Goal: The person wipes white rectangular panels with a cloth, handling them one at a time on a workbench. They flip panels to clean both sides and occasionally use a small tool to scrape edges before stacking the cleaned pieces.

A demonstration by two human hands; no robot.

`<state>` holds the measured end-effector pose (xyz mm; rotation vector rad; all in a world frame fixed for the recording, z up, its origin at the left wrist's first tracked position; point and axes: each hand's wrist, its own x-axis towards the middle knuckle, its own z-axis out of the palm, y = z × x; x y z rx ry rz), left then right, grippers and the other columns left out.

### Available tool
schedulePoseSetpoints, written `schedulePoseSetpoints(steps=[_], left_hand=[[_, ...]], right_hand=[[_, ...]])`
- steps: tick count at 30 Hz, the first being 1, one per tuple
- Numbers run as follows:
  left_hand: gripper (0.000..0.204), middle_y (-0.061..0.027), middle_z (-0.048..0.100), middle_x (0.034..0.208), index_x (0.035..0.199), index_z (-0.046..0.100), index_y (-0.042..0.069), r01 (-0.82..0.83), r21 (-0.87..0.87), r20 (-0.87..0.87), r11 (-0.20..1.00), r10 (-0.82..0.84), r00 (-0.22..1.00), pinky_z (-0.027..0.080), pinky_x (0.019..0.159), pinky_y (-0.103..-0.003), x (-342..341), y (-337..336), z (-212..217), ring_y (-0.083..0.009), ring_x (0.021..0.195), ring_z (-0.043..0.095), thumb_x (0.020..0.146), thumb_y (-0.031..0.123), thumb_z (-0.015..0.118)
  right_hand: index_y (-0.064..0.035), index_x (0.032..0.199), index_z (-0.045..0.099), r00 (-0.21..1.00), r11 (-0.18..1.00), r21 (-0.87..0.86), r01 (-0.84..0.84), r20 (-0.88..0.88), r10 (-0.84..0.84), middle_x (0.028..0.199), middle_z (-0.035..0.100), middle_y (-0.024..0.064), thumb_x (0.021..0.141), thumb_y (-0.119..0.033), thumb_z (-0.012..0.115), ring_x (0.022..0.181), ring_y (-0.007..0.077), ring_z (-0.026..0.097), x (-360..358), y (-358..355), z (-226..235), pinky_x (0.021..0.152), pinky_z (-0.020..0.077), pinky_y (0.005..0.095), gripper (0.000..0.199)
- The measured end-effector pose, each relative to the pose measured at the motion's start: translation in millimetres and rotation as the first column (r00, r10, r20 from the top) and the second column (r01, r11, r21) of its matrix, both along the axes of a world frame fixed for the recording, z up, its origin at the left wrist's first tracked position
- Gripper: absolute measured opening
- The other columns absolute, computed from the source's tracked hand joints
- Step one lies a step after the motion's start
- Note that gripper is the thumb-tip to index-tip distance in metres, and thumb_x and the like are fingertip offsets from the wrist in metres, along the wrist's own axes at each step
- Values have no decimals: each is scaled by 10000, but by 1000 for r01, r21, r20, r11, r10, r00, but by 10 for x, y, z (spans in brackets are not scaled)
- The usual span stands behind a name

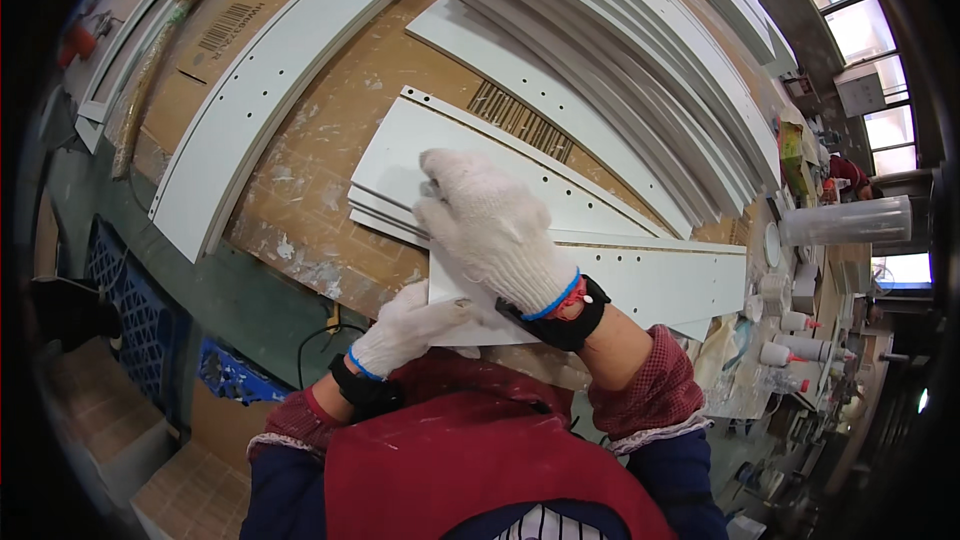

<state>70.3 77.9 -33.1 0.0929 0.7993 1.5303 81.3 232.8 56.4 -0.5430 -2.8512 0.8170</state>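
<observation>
Both of my hands wear white knitted gloves with blue cuffs. My left hand (408, 328) grips the near left end of a white drilled panel (660, 278), its thumb lying on top and fingertips showing under the edge. My right hand (490, 225) is over the left end of that panel and the small stack of white panels (395, 165) behind it. Its fingers are curled, and whatever they hold, if anything, is hidden by the glove. Rows of dark holes and a brown groove run along the panels.
A long white panel (290, 50) lies at the left on the cardboard-covered table (310, 180). More white panels (640, 70) are piled at the far right. Bottles (780, 352) and a clear plastic cylinder (850, 222) stand on the right; blue crates (130, 290) are at lower left.
</observation>
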Motion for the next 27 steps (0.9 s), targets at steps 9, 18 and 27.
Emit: schedulePoseSetpoints(steps=[9,18,27], left_hand=[[377,-80,648,1005,1182,561,-33,162,-37,-181,986,-166,969,565,673,-282,-80,-64,-24,-148,848,645,918,226,635],[392,-97,648,1000,1173,558,-44,251,-34,-250,967,-252,935,544,677,-277,-132,-58,30,-149,818,644,930,258,620],[419,-102,644,1073,1217,559,-52,138,-48,-308,989,-146,940,510,780,-278,-200,-136,22,-149,916,620,913,234,599]], right_hand=[[-9,1096,612,971,900,-395,183,-73,-229,817,619,56,806,-152,673,756,149,591,138,307,197,693,500,286,329],[-10,1129,625,991,969,-243,37,-114,-66,794,625,71,797,-126,688,751,122,595,233,55,10,719,504,281,357],[46,1164,583,896,769,-587,253,-158,-415,834,610,29,826,-61,670,740,98,635,535,538,181,620,509,218,365]])
